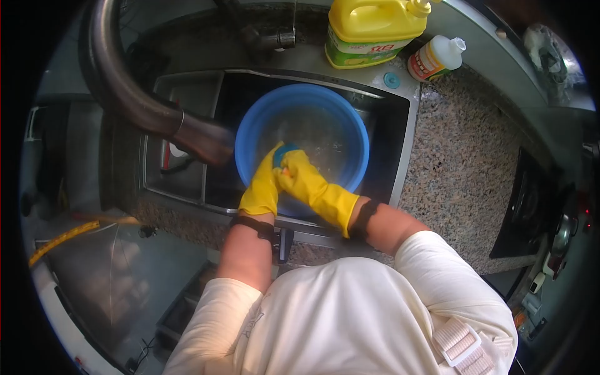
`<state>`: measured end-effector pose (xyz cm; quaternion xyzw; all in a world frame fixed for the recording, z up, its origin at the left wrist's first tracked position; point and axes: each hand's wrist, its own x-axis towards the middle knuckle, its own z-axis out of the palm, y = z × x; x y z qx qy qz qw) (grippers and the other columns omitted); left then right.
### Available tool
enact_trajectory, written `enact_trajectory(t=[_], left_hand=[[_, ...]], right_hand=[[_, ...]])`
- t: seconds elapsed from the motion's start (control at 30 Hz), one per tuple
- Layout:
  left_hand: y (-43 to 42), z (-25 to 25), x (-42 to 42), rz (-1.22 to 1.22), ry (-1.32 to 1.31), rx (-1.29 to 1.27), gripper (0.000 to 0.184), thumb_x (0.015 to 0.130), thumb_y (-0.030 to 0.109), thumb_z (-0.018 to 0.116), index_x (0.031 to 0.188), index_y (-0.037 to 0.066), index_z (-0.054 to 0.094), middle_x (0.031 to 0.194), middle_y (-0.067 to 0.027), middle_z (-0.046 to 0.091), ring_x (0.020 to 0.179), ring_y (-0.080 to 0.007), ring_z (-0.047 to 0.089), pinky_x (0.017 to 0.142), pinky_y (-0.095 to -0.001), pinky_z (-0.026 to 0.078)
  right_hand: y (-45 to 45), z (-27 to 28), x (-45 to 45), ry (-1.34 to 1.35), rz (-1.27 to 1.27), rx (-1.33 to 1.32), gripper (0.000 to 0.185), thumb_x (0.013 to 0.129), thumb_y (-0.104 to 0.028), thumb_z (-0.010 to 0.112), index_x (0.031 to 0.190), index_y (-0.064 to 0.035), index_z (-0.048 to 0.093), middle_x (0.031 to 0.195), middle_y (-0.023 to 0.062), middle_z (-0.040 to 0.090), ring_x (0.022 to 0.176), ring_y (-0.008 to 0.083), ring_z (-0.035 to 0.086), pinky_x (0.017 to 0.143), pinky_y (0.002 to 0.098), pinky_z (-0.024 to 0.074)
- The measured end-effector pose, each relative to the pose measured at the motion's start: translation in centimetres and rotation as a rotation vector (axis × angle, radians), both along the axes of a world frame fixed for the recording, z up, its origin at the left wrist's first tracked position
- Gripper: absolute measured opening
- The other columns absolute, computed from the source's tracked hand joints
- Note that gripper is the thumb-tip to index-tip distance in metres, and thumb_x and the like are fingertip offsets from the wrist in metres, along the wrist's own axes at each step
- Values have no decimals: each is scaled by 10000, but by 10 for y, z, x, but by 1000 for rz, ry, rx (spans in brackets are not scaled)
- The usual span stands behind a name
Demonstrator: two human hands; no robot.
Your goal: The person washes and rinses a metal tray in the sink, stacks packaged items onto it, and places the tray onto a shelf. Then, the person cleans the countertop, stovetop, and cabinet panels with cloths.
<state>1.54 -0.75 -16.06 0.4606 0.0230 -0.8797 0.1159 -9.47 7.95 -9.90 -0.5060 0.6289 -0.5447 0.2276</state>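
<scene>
Both hands wear yellow rubber gloves and meet over a blue basin (242,134) that holds cloudy water. My left hand (264,181) is closed along the near-left side of a small teal round object (284,152); its kind is not clear. My right hand (301,178) is closed against the same object from the right, its fingers curled inward. A small orange-pink patch shows by the right fingers, too small to name. The gloves hide most of what lies between the palms.
The basin stands in a dark sink (384,134). A thick pipe-like metal tube (147,109) curves in on the left. Behind stand a yellow detergent jug (375,34) and a white bottle (437,57), with a teal cap (391,80) nearby. Granite countertop (450,156) extends rightward.
</scene>
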Motion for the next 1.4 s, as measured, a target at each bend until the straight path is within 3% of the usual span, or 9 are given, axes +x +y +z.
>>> enact_trajectory(t=[0.1, 0.27, 0.33, 0.6, 0.67, 0.8, 0.9, 1.03, 1.4], left_hand=[[16, 14, 10, -133, -203, -474, 543, 902, 273, 661, 1374, 67, 489, 1280, -182, 591, 1187, -325, 583, 1031, -405, 454], [32, 25, 0, -573, -653, -1520, 566, 863, 86, 672, 1391, 80, 472, 1294, -197, 579, 1226, -343, 558, 1035, -399, 441], [32, 29, -4, -583, -705, -1654, 551, 858, 51, 670, 1375, 79, 481, 1286, -193, 584, 1228, -344, 557, 1040, -398, 435], [20, 90, -37, -80, -505, -1320, 336, 886, 70, 634, 1218, 53, 587, 1203, -133, 642, 1173, -319, 589, 1074, -403, 403], [21, 109, -44, 18, -480, -1304, 287, 894, 75, 626, 1179, 46, 614, 1182, -118, 657, 1160, -313, 597, 1082, -404, 394], [25, 140, -65, 50, -464, -1504, 208, 908, 85, 608, 1100, 33, 667, 1141, -87, 686, 1133, -300, 613, 1099, -406, 378], [32, 155, -68, -118, -376, -2193, 154, 909, 65, 588, 993, 31, 712, 1103, -63, 706, 1111, -298, 624, 1110, -424, 368], [34, 152, -54, -287, -317, -2346, 164, 886, 65, 594, 993, 49, 717, 1067, -84, 718, 1113, -285, 633, 1091, -473, 380], [56, 87, -60, -854, -218, -2233, 171, 887, 80, 591, 1008, 54, 710, 1062, -90, 714, 1107, -292, 636, 1071, -468, 399]], right_hand=[[-13, 10, -23, 43, 107, 150, 222, 789, -165, 731, 925, -21, 631, 953, 202, 623, 825, 374, 601, 739, 436, 492], [-30, -6, -36, -1061, -286, 300, 291, 838, -234, 729, 989, 11, 684, 1063, 153, 689, 990, 288, 658, 866, 379, 529], [-32, -17, -38, -1577, 156, 206, 360, 937, -227, 631, 1225, -11, 617, 1070, 135, 666, 943, 252, 656, 846, 359, 546], [-13, 44, -1, 69, -288, -13, 475, 824, -271, 775, 1183, 11, 643, 1142, 187, 646, 1120, 300, 602, 977, 398, 477], [-26, 46, -4, -876, -397, 165, 336, 878, -188, 691, 1138, 20, 642, 1082, 151, 666, 1051, 247, 621, 938, 362, 491], [-31, 13, -19, -1682, -121, -33, 194, 898, -68, 603, 1074, -2, 652, 1014, 138, 668, 957, 239, 636, 852, 345, 502], [-17, 24, -30, -661, -115, -95, 185, 886, -47, 599, 1055, -16, 667, 951, 139, 675, 919, 274, 656, 836, 357, 513], [-19, 40, -55, -1073, 123, 200, 194, 887, -66, 602, 1064, -18, 666, 962, 146, 677, 927, 279, 656, 834, 360, 512], [-65, 53, -63, 288, 520, 597, 225, 890, -118, 612, 1088, -25, 663, 992, 164, 682, 950, 295, 657, 829, 369, 509]])
